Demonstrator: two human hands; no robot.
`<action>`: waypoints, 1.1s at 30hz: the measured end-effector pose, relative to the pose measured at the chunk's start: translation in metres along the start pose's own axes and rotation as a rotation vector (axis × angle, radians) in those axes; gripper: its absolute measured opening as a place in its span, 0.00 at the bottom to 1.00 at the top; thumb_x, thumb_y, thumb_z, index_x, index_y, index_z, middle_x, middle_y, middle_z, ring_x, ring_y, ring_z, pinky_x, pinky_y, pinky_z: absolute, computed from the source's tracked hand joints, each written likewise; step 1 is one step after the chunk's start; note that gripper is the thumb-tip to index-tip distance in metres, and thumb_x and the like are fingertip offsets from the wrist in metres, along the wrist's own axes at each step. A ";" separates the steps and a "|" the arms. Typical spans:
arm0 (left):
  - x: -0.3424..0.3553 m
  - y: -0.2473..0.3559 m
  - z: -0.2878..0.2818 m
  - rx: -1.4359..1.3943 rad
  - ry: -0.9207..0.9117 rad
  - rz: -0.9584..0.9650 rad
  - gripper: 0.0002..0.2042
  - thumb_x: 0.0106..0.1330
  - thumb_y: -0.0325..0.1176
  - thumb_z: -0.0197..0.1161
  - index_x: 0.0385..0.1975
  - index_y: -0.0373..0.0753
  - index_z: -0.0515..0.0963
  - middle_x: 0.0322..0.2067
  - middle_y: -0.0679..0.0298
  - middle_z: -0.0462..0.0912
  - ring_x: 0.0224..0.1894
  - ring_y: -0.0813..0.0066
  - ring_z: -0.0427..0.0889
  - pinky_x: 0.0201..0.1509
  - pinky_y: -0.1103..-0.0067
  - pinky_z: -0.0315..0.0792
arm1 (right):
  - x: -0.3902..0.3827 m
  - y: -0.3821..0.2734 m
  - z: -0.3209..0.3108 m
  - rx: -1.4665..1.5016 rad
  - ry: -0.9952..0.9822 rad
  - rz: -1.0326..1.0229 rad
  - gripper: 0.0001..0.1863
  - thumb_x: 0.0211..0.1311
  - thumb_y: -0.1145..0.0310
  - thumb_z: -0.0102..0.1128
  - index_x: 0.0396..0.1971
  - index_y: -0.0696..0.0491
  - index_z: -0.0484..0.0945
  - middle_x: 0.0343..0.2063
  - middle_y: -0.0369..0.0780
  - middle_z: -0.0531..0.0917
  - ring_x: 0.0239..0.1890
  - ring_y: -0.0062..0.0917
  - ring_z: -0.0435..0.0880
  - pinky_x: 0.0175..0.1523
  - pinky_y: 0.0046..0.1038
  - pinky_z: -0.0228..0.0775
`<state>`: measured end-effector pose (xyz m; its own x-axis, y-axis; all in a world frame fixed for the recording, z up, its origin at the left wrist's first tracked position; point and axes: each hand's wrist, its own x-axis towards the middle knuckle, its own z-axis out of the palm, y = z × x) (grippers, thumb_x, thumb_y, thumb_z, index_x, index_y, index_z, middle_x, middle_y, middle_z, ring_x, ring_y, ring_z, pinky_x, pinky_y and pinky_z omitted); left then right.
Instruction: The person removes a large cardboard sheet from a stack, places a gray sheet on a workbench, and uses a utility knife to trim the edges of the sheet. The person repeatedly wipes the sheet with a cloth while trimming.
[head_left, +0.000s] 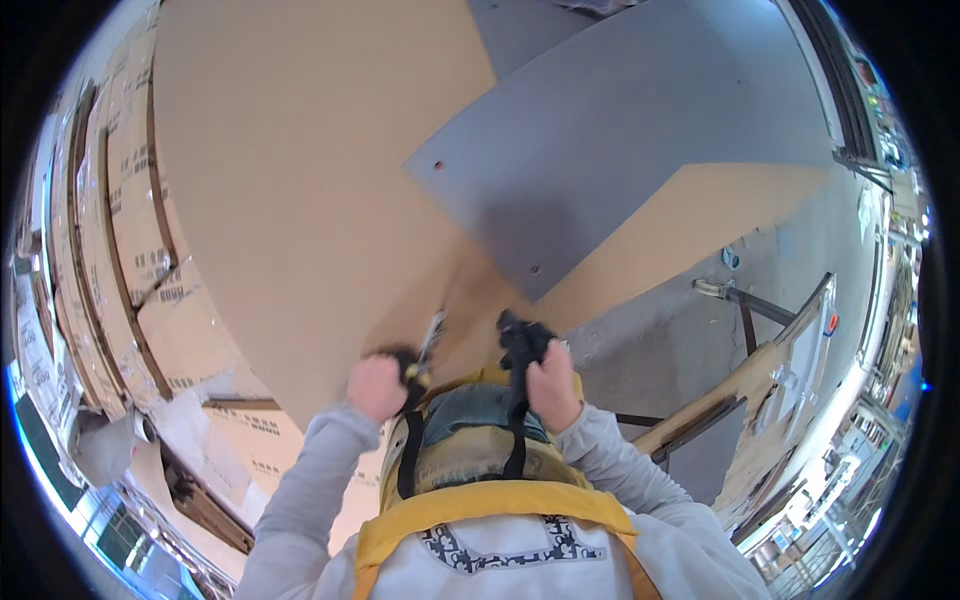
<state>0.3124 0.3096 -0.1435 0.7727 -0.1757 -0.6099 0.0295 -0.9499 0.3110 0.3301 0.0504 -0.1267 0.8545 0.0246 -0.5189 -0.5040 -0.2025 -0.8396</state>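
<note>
My left hand (379,388) is closed around a black-and-yellow handled tool (431,343) whose narrow silvery end points away from me. Motion blur hides its exact kind. Closed too, my right hand (553,384) grips a black tool (519,350) with a thick rounded top; its kind cannot be made out. Both hands are held apart in front of my waist, over the near edge of a large tan board (300,170). On that board lies a grey panel (600,130) with small holes near its corners, its nearest corner just beyond my right hand.
Cartons (135,190) are stacked along the left. A second grey panel (520,35) lies partly under the first at the far side. To the right, a metal frame with a caster (712,289) stands on the concrete floor (640,350), near leaning boards (710,410).
</note>
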 end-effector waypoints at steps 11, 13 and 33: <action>0.004 0.114 -0.056 -0.901 -0.090 0.330 0.12 0.50 0.25 0.69 0.36 0.34 0.82 0.30 0.61 0.84 0.33 0.73 0.82 0.41 0.76 0.75 | 0.032 -0.092 -0.027 0.928 0.034 0.104 0.11 0.68 0.72 0.44 0.45 0.56 0.74 0.30 0.37 0.80 0.28 0.22 0.79 0.31 0.25 0.72; 0.033 0.127 -0.063 -0.898 0.008 0.340 0.14 0.50 0.23 0.66 0.39 0.37 0.81 0.34 0.55 0.85 0.37 0.64 0.84 0.43 0.74 0.75 | 0.064 -0.098 -0.080 0.911 0.195 0.006 0.11 0.69 0.67 0.43 0.39 0.55 0.75 0.28 0.38 0.80 0.26 0.23 0.78 0.29 0.26 0.72; 0.289 0.194 -0.168 -0.112 0.868 0.381 0.16 0.55 0.20 0.61 0.45 0.35 0.80 0.51 0.51 0.78 0.53 0.54 0.78 0.58 0.70 0.70 | 0.312 -0.136 -0.442 0.355 0.288 -0.043 0.17 0.67 0.71 0.53 0.55 0.55 0.75 0.33 0.27 0.78 0.26 0.11 0.69 0.30 0.15 0.62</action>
<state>0.6478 0.1179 -0.1365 0.9425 -0.1719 0.2867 -0.2952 -0.8304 0.4725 0.7205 -0.3468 -0.1034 0.8506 -0.2575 -0.4584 -0.4359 0.1421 -0.8887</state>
